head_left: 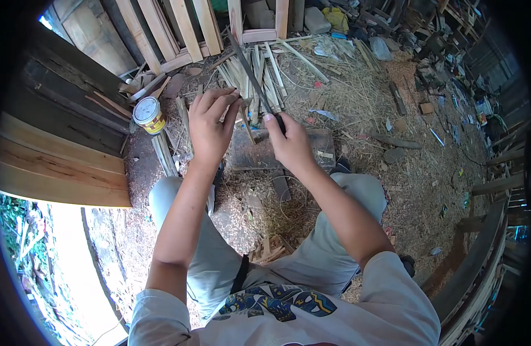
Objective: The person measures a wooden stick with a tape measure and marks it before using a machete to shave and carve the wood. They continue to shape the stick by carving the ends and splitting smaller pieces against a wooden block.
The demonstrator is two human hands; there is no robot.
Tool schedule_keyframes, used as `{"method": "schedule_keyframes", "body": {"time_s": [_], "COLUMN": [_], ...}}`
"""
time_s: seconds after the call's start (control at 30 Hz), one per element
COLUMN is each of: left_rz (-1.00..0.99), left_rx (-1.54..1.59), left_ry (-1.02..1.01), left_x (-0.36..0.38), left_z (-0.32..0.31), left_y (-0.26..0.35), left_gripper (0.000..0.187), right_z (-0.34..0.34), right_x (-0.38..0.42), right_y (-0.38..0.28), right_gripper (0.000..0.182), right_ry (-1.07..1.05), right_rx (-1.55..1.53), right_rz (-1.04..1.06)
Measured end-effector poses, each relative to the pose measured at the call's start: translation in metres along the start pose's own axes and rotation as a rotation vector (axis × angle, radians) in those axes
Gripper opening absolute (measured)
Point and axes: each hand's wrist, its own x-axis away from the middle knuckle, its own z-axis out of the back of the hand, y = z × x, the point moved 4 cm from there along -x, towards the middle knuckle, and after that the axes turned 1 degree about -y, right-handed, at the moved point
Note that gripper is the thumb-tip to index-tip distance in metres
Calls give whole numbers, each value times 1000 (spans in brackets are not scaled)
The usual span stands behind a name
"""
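My right hand point(290, 141) is closed around the dark handle of a machete point(254, 78). Its long narrow blade points up and away to the left, past my left fingertips. My left hand point(209, 127) is raised beside the blade, with thumb and fingers pinched together on a thin wooden strip point(247, 124). The strip slants down from the fingertips toward a thick wooden block point(260, 154) on the ground between my knees. The fingers partly cover the strip's upper end.
Pale split sticks point(271, 75) lie beyond the block. A paint bucket point(149, 115) stands at the left, near wooden boards point(58, 167). Upright planks and a wooden frame point(260, 36) are at the back. Shavings, a stick point(397, 142) and litter cover the ground at right.
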Motion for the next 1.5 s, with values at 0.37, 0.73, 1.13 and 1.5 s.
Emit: {"method": "schedule_keyframes", "body": {"time_s": [0.37,0.73,1.13,1.5], "left_rz": [12,40,67,96], "left_rx": [18,68,73,116], "left_ry": [14,-21,-7,-46], "left_x": [2,0,1,-1], "left_z": [-5,2,3,-3], "left_y": [1,0,0,0], "left_gripper": [11,16,15,13], "right_z": [-9,-8,-32,-25], "right_x": [1,13,5,8], "right_y": [13,-8,35,13], "right_gripper": [46,42,46,41], "right_ry": [5,7,-41,-40], "right_rx": [124,-66,-165,-126], "right_rz": [27,76,-204,-82]}}
